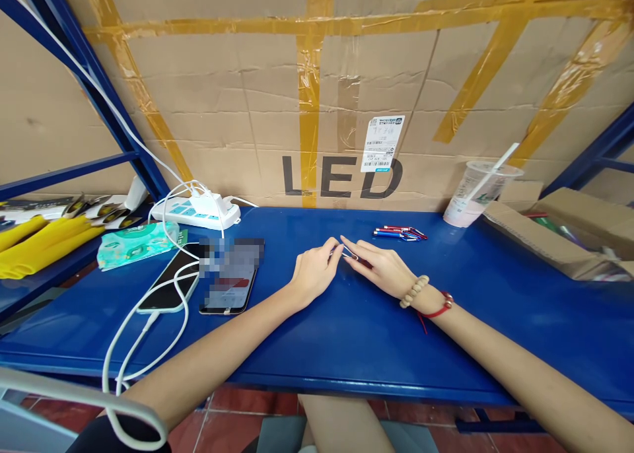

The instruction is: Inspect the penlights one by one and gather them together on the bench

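My left hand (317, 271) and my right hand (379, 265) meet fingertip to fingertip above the middle of the blue tabletop. Between them is a small silver metal loop (351, 253), perhaps a clip; most of it is hidden by the fingers. The left thumb and forefinger pinch its near end, while the right fingers close around the other side. Just beyond my right hand lie several slim red and blue metal tubes (396, 233) with carabiner clips at their ends. Beads and a red cord circle my right wrist.
Two phones (232, 288) and looping white cables lie left, near a power strip (195, 210) and a green tissue pack (139, 245). A plastic cup with a straw (475, 192) and an open cardboard box (559, 232) stand right. A large taped carton (267, 109) backs the table.
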The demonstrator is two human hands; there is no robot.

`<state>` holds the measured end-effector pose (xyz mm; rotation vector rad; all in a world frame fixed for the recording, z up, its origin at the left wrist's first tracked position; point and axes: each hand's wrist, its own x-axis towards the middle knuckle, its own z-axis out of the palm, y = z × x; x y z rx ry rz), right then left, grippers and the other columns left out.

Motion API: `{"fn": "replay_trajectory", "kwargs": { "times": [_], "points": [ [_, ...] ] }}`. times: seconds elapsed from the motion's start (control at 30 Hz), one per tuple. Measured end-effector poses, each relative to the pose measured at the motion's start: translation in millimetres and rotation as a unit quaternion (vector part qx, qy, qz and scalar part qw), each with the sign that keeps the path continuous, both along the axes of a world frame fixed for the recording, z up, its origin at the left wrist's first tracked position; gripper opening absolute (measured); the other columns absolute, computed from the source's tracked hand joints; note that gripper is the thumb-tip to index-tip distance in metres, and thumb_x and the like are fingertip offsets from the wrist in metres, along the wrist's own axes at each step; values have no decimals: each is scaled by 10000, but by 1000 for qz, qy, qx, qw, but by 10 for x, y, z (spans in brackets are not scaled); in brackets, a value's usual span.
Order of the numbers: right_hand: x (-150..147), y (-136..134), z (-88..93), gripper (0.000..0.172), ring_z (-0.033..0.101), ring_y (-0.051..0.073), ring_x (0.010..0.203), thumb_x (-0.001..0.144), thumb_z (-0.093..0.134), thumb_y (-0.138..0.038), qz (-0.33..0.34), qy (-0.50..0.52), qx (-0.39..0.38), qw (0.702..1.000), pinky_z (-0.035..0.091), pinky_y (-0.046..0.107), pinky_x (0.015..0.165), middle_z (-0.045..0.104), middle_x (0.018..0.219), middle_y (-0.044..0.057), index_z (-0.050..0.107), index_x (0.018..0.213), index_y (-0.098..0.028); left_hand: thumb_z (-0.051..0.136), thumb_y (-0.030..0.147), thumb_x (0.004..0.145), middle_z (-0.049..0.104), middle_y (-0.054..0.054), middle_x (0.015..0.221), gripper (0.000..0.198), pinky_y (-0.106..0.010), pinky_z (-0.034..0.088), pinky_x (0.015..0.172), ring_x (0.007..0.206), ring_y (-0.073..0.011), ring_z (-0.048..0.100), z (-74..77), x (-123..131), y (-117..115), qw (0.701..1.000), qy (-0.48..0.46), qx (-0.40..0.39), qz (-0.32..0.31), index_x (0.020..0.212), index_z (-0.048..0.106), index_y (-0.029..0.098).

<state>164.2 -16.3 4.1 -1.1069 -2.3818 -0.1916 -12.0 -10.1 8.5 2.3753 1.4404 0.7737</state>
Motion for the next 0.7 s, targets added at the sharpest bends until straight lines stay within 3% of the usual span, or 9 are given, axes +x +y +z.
{"fn": "replay_trajectory", "kwargs": {
  "times": [0.23,0.43,0.7],
  "points": [
    [23,21,-10,441,600,149,699,954,277,-341,-34,16,-10,999,488,251,585,590,914,69,423,1326,-156,331,333,938,629,-13,961,188,-287,464,768,913,-177,588,-93,5,59,998,-50,4,-38,1027,466,235],
    [30,32,-6,424,594,150,691,947,297,-333,-33,21,-46,998,487,257,593,581,874,53,433,1319,-182,375,270,924,624,-6,1023,195,-295,473,772,955,-183,555,-86,4,61,998,-43,17,-31,1099,459,251],
    [28,0,28,400,570,136,667,937,332,-322,-29,5,-82,996,447,241,584,576,867,42,467,1286,-181,318,273,943,632,-3,990,232,-276,468,773,911,-167,553,-44,4,41,999,-9,19,-29,1044,525,244]
  ]
}}
